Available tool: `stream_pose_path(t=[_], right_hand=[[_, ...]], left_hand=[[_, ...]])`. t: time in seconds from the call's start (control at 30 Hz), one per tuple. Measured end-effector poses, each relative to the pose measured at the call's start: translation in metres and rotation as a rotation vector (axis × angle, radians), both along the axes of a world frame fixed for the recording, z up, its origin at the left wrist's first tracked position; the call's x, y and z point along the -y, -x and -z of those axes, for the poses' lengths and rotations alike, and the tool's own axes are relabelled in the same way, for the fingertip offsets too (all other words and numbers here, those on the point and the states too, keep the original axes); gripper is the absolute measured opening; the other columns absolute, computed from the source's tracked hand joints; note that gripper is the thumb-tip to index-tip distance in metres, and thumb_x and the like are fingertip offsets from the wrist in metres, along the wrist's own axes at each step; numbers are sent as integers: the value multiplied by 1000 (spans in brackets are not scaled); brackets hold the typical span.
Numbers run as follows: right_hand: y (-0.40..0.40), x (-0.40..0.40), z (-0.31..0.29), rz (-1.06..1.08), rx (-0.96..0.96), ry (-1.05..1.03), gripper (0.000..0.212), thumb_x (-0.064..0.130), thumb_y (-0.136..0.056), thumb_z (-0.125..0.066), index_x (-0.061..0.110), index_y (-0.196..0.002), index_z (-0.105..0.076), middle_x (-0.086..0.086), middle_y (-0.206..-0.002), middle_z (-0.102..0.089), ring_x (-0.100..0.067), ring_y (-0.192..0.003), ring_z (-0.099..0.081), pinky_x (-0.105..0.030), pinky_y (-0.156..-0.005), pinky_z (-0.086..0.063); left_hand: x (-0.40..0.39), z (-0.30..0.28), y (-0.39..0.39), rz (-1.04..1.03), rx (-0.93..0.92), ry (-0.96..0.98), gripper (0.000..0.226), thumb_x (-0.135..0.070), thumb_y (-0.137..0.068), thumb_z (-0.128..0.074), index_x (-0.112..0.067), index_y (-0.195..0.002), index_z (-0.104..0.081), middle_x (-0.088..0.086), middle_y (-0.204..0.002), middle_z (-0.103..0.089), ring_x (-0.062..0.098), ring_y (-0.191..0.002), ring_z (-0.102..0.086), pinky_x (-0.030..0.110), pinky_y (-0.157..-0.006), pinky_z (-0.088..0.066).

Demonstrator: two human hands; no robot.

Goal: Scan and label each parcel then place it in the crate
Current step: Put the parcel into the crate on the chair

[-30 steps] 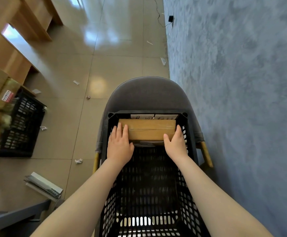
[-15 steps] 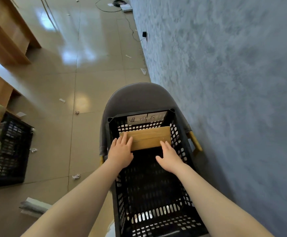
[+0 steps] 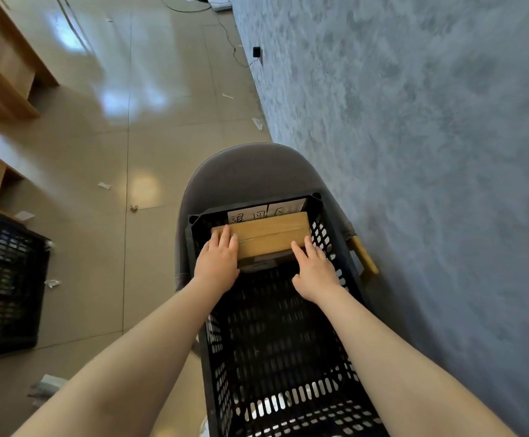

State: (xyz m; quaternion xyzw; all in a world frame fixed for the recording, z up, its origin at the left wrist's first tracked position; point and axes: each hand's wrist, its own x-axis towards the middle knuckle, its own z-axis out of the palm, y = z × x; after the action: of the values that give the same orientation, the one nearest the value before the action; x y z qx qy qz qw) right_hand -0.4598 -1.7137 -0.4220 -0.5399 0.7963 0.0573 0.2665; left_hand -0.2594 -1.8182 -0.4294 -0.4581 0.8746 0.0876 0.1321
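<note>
Head view: both flat hands, left (image 3: pixel 217 263) and right (image 3: pixel 315 269), press the parcel (image 3: pixel 269 236).

Parcel in my crate

The brown taped cardboard parcel (image 3: pixel 268 236) sits level at the far end of the black slotted crate (image 3: pixel 288 348), against its far wall.

Wall: mottled blue-grey plaster (image 3: pixel 430 152), filling the right side.
Floor: glossy beige tiles (image 3: pixel 99 247) with bright window glare far left (paper scraps scattered about).
Furniture: wooden shelving (image 3: pixel 1 74) far left; grey chair (image 3: pixel 241 175) beside the wall.
Cable: black plug (image 3: pixel 256 52) on the wall.
</note>
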Motion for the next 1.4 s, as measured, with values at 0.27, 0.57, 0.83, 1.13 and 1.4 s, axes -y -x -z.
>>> stream_pose_path(t=[0.27,0.57,0.83,1.13,1.4], right_hand=[[14,15,-6,-13,65,121,68,23,-98,-48,27,-156,-14,-4,-165,3,-29,-151,-5,-47,-118,-25],[20,2,-6,7,122,173,67,23,-98,-48,27,-156,-15,-3,-165,1,-25,-152,-2,-43,-119,-18],[16,-20,-19,60,144,142,69,22,-98,-48,25,-156,-12,-5,-165,-1,-26,-152,-2,-44,-121,-18],[-8,-66,-42,192,141,113,71,21,-98,-48,24,-157,-9,-5,-165,1,-26,-152,-1,-46,-122,-18],[-28,-89,-31,290,202,30,72,22,-98,-49,25,-157,-7,-5,-165,-1,-26,-151,-4,-43,-120,-20]], left_hand=[[17,1,10,-71,-116,69,65,-23,-93,-61,-12,-148,-29,12,-159,-26,30,-145,-27,40,-115,-32],[-1,3,7,-75,-84,61,80,-38,-92,-56,-17,-156,-14,12,-164,-13,32,-151,-11,45,-122,-12],[-15,-4,0,-47,-74,36,82,-42,-91,-57,-18,-156,-12,11,-164,-12,31,-151,-10,46,-122,-10],[-31,-19,-9,70,-54,16,91,-48,-89,-61,-18,-156,-7,9,-164,-9,30,-151,-9,45,-122,-12],[-30,-3,-16,111,5,53,107,-55,-79,-72,-17,-156,-9,12,-163,-10,35,-150,-9,48,-121,-11]])
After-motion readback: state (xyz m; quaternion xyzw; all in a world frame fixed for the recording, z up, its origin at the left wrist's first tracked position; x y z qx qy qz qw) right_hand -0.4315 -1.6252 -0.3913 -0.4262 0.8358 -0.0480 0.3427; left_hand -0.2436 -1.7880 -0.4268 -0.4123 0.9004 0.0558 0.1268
